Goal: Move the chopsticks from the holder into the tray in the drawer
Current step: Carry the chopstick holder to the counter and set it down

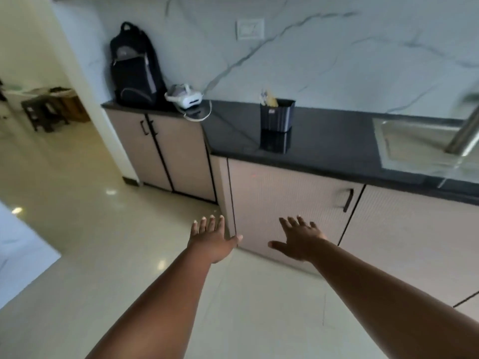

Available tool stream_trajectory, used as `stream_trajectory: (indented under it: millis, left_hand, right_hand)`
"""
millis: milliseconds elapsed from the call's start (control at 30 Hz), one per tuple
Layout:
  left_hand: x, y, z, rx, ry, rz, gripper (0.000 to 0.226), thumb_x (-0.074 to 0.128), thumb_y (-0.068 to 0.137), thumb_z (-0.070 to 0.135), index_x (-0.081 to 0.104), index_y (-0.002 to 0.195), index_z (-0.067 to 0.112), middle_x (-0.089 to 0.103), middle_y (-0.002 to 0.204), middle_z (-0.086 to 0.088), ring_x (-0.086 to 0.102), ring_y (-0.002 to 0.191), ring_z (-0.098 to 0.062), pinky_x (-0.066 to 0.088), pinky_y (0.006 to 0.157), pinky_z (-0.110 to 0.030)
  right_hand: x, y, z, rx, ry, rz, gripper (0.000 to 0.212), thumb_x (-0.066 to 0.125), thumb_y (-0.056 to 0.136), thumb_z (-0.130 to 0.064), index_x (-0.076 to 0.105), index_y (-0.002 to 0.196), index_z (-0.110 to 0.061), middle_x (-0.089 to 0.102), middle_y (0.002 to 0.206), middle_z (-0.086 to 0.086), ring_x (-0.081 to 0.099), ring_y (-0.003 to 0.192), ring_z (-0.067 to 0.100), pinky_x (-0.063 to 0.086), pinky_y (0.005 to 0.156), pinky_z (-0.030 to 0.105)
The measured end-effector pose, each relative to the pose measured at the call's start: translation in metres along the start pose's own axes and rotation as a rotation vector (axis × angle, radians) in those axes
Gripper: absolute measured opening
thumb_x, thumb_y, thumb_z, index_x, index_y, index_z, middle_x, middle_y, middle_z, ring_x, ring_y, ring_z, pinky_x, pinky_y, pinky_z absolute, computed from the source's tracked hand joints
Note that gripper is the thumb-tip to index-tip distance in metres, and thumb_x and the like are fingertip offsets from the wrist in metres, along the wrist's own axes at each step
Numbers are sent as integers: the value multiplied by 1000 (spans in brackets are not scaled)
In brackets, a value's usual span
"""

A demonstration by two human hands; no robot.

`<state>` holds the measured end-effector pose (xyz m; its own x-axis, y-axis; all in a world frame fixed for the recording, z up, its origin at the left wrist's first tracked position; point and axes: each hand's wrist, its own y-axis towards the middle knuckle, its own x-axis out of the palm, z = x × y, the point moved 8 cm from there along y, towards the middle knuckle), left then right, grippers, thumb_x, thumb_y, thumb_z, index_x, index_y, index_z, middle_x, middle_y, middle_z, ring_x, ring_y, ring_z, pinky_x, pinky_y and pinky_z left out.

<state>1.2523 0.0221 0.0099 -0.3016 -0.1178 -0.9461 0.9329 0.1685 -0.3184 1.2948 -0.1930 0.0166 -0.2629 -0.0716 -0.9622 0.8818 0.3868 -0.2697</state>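
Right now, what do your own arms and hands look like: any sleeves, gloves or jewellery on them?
Both forearms are bare as far as the frame shows: no sleeves, no gloves, no watch or wristband. The left hand and the right hand show short, pale fingernails. I see no rings, though the picture is soft.

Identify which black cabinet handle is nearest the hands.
The single vertical handle on the door below the dark holder, just above the right hand. The paired handles sit under the backpack.
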Motion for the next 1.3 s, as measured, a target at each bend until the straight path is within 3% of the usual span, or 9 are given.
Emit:
stream_trajectory:
  millis: [367, 633, 967, 1300]
  left_hand:
    - [-84, 130, 74, 161, -20, 45, 87, 15, 86, 76, -16, 150, 25, -19, 159, -2, -23, 144, -22, -20, 112, -42]
    - [-173, 229, 84, 59, -62, 185, 86, 12, 86, 76, -14, 150, 26, -17, 160, -3, -21, 145, -23, -18, 113, -44]
    - [-192, 323, 91, 24, -89, 147, 90, 10, 84, 78, -16, 150, 24, -17, 160, -4, -19, 145, -26, -15, 114, -46]
    - [-235, 468, 100, 117, -174, 162, 92, 8, 82, 80, -14, 151, 22, -17, 160, -7, -16, 146, -28, -11, 115, -49]
  right_hand:
    - [-86, 107, 78, 59, 29, 162, 91, 29, 88, -74, 0, 154, -18, 1, 162, 10, 1, 148, 30, 9, 119, 50]
    - [-163, 227, 142, 59, 114, 214, 93, 29, 86, -77, -1, 154, -22, 0, 163, 6, -2, 149, 27, 8, 118, 48]
    - [-186, 320, 166, 57, 173, 210, 95, 29, 84, -79, -4, 153, -23, -2, 162, 4, -2, 148, 27, 11, 117, 49]
    - [-237, 406, 205, 167, 139, 321, 97, 33, 83, -78, -6, 153, -23, -5, 162, 4, -4, 148, 26, 9, 118, 47]
